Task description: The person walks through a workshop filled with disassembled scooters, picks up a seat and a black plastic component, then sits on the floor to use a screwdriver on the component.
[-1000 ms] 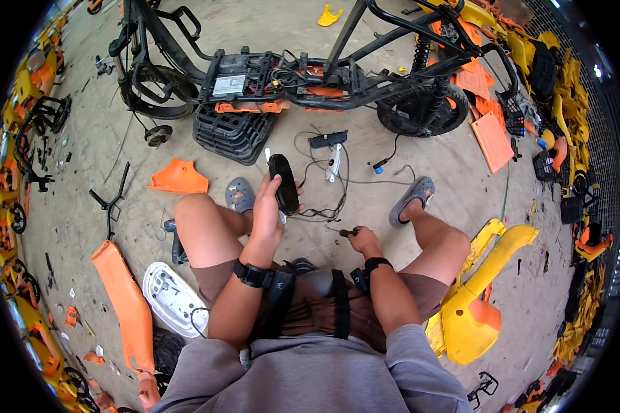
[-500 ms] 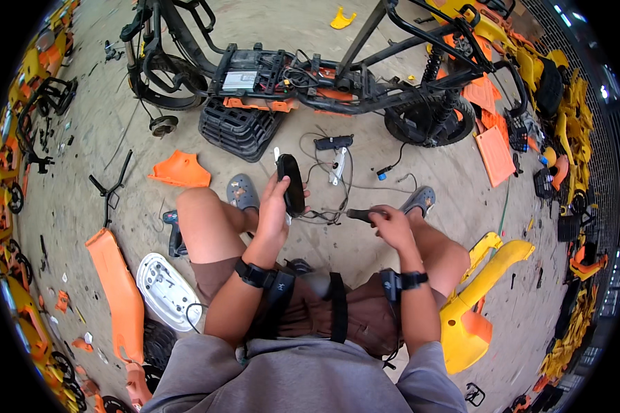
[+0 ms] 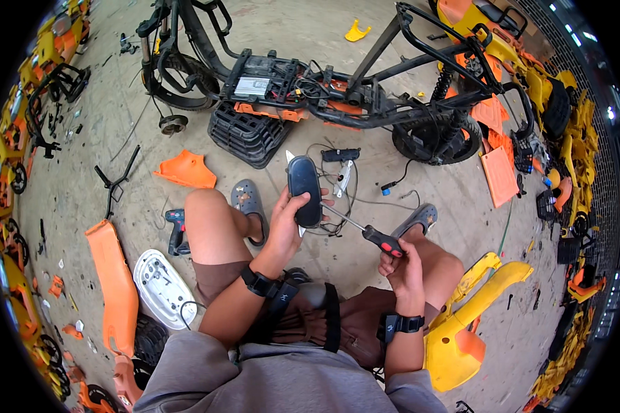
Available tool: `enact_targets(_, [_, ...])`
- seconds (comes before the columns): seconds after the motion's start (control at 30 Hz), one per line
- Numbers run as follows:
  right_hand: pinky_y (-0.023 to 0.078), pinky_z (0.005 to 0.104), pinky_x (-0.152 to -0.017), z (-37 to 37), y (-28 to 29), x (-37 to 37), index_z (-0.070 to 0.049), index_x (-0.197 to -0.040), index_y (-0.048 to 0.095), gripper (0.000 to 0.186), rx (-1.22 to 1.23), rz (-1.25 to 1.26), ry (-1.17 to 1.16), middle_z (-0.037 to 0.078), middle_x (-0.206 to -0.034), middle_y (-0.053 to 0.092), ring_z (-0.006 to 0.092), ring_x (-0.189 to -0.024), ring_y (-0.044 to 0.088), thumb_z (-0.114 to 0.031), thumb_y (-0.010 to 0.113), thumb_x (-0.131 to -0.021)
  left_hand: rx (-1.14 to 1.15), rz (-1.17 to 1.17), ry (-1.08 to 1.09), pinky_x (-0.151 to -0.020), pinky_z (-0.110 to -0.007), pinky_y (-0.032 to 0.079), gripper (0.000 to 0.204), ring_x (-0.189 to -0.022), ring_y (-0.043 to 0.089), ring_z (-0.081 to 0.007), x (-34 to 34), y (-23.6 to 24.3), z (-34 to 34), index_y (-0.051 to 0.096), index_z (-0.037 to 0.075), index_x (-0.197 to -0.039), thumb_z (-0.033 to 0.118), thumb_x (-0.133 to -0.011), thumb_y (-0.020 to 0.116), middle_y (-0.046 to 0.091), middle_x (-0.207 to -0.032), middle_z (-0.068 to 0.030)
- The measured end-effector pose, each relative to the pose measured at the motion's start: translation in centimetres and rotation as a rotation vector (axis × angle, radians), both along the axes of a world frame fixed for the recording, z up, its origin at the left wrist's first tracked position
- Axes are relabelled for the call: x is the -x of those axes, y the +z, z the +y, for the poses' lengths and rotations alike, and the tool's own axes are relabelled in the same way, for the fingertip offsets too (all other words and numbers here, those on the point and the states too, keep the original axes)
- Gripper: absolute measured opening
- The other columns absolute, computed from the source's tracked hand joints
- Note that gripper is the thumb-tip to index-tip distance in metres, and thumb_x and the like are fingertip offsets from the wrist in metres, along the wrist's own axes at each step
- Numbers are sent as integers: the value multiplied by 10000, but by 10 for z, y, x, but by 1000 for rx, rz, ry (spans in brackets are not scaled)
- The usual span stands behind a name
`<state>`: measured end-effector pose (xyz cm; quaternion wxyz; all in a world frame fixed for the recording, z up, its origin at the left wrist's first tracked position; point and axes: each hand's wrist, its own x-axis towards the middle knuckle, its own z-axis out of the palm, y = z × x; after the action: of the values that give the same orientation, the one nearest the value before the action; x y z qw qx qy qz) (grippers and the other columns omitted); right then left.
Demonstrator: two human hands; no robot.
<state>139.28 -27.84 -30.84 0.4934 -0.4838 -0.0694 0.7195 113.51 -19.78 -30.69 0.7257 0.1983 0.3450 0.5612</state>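
Two bare hands worked over the lap of a person seated on a concrete floor (image 3: pixel 103 82), seen from the head camera. No box, bin or tray with contents could be made out; loose parts simply lay about on the ground. The left hand (image 3: pixel 287 226) was closed around a black oval part (image 3: pixel 304 190), thumb on its near edge, holding it upright between the knees. That part was smooth, dark and rounded at both ends, with a pale sliver showing behind it. The right hand (image 3: pixel 406 265) was curled tight around the black-and-red handle of a screwdriver (image 3: pixel 365 230), whose thin shaft ran up-left until its tip met the lower right side of the oval part.

Beyond the knees stood a stripped black scooter frame (image 3: pixel 337 89) with exposed wiring. A black ribbed panel (image 3: pixel 244 134) leaned at its base. An orange panel (image 3: pixel 186 171) lay left of the left knee, a cordless drill (image 3: pixel 177 230) just beside the thigh, a white cover (image 3: pixel 162 288) near the hip, and a yellow body shell (image 3: pixel 472 310) beside the right leg.
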Motion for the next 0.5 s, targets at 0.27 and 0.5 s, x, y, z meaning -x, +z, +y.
enact_targets(0.27, [356, 291, -498, -1, -2, 2, -77, -879, 527, 243, -10, 55, 7, 71, -635, 511, 154, -508, 436, -316, 501, -910, -26, -84, 34, -751, -410, 546, 383, -990, 622, -328, -1, -1, -4, 439, 21, -1210, 18, -840, 536, 610, -1110, -190])
enact_targets(0.5, [362, 292, -502, -1, -2, 3, -34, -1022, 561, 304, -60, 26, -3, 61, -653, 515, 146, -513, 436, -309, 492, -912, 24, -76, 36, -687, -351, 562, 398, -884, 632, -212, -2, -1, -5, 457, 34, -1189, -25, -829, 618, 638, -1034, -145])
